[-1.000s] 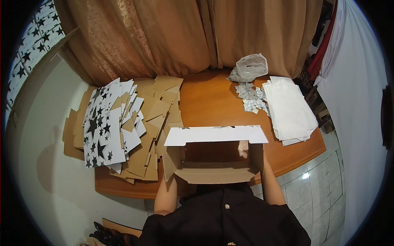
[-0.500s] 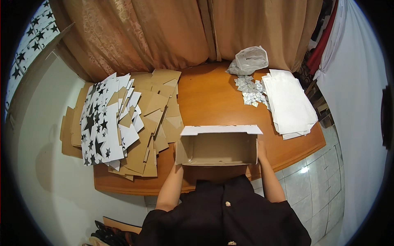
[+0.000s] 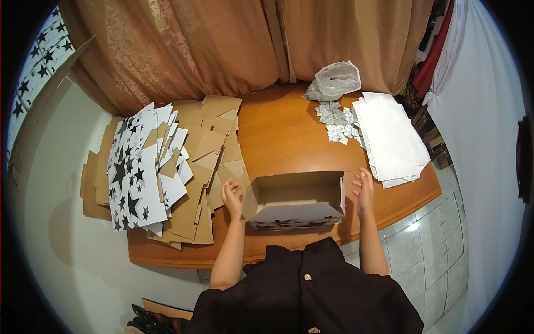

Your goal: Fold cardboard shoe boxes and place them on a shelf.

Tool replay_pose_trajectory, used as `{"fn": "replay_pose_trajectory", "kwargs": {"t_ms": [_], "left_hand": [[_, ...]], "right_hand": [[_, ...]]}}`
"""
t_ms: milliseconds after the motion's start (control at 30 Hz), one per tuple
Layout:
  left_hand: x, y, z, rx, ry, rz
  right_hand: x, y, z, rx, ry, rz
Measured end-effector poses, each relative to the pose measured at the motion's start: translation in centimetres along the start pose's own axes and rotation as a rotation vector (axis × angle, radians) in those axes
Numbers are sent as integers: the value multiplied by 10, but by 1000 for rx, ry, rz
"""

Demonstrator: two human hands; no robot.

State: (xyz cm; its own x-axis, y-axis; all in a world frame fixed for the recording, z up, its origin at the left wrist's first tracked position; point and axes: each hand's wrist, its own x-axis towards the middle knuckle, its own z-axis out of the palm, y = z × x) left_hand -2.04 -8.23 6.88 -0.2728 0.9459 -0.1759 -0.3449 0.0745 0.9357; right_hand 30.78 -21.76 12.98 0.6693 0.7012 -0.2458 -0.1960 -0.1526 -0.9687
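Observation:
An open-topped cardboard box [image 3: 295, 213] stands in front of me near the table's front edge. Its inside is plain brown, and the white outer face toward me carries black stars along its lower part. Off the box's left end, my left hand [image 3: 232, 197] is raised with loosely bent fingers and holds nothing. My right hand [image 3: 364, 189] is up beyond the right end, its fingers apart and slightly curved, also with nothing in it. Neither hand touches the box.
Flat box blanks [image 3: 136, 172], brown and star-printed white, lie piled on the left of the wooden table [image 3: 278, 133]. Toward the back right are small white packets [image 3: 339, 122] and a clear plastic bag [image 3: 338, 80]. Stacked white sheets [image 3: 392, 139] lie at the right.
Both hands have let go of the box's ends and moved outward. The box has tipped, so its near star-printed face now shows and the white flap at its far edge no longer does.

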Motion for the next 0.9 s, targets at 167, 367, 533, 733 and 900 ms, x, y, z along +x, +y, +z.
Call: {"fn": "replay_pose_trajectory", "kwargs": {"t_ms": [167,367,533,733,900], "left_hand": [[-42,44,38,45,152,383],[-103,103,87,150,-293,736],[-101,111,116,501,-642,582],[-53,82,89,696,-639,752],[-52,79,70,1021,-872,851]], "right_hand": [[-50,-32,20,-155,-299,-307],[-34,-6,14,-57,-389,-241],[-34,-17,13,-151,-439,-339],[-24,-10,-7,-158,-283,-396],[-9,-6,-31,-409,-132,-421]]}}
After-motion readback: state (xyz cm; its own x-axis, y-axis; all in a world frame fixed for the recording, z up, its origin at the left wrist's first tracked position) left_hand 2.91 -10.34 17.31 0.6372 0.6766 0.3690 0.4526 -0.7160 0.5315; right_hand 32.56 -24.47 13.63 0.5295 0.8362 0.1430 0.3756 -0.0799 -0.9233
